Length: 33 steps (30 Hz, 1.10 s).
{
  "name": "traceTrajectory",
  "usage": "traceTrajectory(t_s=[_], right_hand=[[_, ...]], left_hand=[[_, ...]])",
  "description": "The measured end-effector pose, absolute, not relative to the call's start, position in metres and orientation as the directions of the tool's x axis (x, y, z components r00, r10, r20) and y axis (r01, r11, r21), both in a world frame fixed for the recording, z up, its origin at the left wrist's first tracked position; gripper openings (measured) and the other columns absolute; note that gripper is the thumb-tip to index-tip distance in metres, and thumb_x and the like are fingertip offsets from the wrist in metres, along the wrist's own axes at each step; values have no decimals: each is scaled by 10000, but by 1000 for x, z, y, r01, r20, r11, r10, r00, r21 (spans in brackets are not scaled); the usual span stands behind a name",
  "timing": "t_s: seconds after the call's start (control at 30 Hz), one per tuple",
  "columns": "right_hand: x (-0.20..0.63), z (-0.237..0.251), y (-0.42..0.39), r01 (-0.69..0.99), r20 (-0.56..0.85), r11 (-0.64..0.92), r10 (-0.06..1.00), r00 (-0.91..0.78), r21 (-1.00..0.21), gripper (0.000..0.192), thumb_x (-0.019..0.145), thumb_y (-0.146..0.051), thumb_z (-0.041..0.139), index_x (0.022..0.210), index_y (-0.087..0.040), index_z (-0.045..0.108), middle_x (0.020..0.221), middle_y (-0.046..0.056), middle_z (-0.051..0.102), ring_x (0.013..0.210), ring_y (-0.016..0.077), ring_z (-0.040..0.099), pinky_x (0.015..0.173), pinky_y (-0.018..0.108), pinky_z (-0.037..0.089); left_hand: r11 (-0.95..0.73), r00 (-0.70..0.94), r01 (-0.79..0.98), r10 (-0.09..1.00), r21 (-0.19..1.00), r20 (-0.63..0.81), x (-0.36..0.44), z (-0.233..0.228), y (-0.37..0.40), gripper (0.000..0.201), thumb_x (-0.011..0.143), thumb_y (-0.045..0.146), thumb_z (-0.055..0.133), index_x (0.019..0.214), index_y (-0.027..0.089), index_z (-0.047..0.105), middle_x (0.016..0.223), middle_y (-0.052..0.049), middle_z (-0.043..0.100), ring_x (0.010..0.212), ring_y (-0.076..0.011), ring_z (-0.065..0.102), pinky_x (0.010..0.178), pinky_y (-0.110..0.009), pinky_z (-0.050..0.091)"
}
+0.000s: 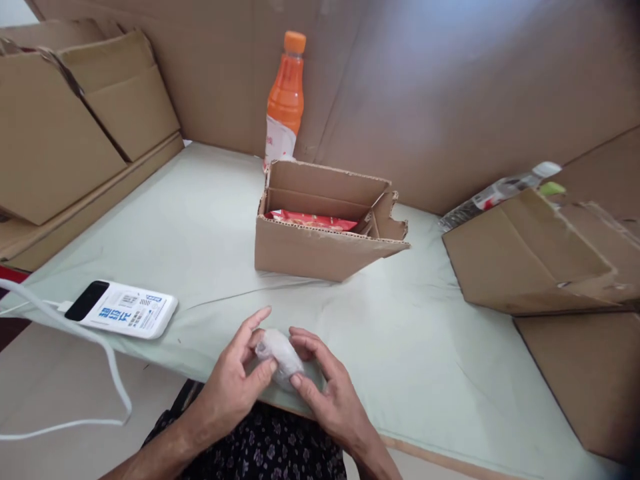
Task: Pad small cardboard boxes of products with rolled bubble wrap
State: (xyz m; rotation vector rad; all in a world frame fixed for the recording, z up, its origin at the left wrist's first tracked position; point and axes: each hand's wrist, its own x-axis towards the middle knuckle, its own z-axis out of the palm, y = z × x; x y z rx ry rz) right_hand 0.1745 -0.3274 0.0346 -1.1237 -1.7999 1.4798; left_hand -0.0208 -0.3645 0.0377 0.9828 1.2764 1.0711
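Between my two hands, at the table's near edge, is a rounded whitish bundle that looks wrapped in thin, cloudy plastic. What is inside it cannot be made out. My left hand grips its left side, thumb on the near face and index finger raised off it. From the other side, my right hand has its thumb pressed on the bundle's lower right and its fingers curled behind. Beyond my hands stands an open cardboard box, with a red packet showing inside.
A bottle of orange drink stands behind the box. At left lies a white power bank with a white cable. Cardboard boxes and a clear bottle are at right; more cardboard stands at left.
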Motion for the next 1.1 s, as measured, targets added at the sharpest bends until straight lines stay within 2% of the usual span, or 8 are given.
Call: traceTrajectory(t_s=[0.1,0.27,0.37,0.47,0.63,0.73,0.87,1.1], right_hand=[[185,32,-322,90,-251,-252,732,-634,-963,581,896,-493,677,1404,-238,554,1298,104,658,1219,251,610,1048,384,470],[190,28,-315,61,-269,-302,716,-644,-951,531,769,-699,714,858,-175,726,794,46,671,787,203,635,740,304,543],[203,51,-299,158,-180,-107,793,-582,-982,471,833,-651,670,774,-189,735,732,51,661,695,193,618,654,290,542],[224,97,-268,243,71,233,843,-532,-942,248,934,-424,620,960,-232,775,921,81,735,828,221,693,729,297,573],[228,182,-195,604,510,645,755,-411,-469,188,938,-276,614,1061,-282,756,1073,59,721,976,214,688,832,303,544],[206,211,-147,652,356,702,710,-608,-287,209,947,-243,561,992,-259,764,1005,46,724,901,193,669,764,288,507],[173,215,-100,588,3,774,605,-796,-238,158,877,-187,603,879,-225,756,904,20,729,820,161,655,716,263,452],[124,186,-99,568,-434,817,548,-715,97,171,787,-89,623,681,-194,708,583,22,647,516,155,556,534,293,302]], left_hand=[[-9,62,88,998,996,3,-8,39,-359,624,961,197,555,1528,322,327,1099,-23,703,981,-141,700,919,-255,549],[-299,190,232,947,926,258,3,52,-340,730,921,123,574,1545,373,287,1100,-9,718,983,-135,707,919,-246,561],[-456,176,312,890,833,421,-3,72,-319,648,949,239,592,1542,253,329,1204,-85,684,1125,-191,670,990,-306,555],[-605,101,564,726,562,680,-15,97,-289,597,921,198,638,1478,152,427,1384,-173,574,1365,-282,506,1142,-433,450],[-409,21,864,612,293,790,-29,119,-241,512,853,29,651,1351,94,549,1320,-195,618,1429,-361,434,1191,-581,333],[-404,7,858,626,317,780,-30,115,-236,359,856,-27,599,1163,148,659,1045,-93,697,1263,-295,586,1173,-583,353],[-450,-15,811,622,374,783,-29,105,-247,315,838,-50,586,1029,185,672,953,-52,702,1178,-257,619,1154,-572,372],[-456,-12,791,654,407,756,-32,104,-247,335,837,-20,567,1051,223,651,974,-38,710,1196,-247,596,1161,-539,363]])
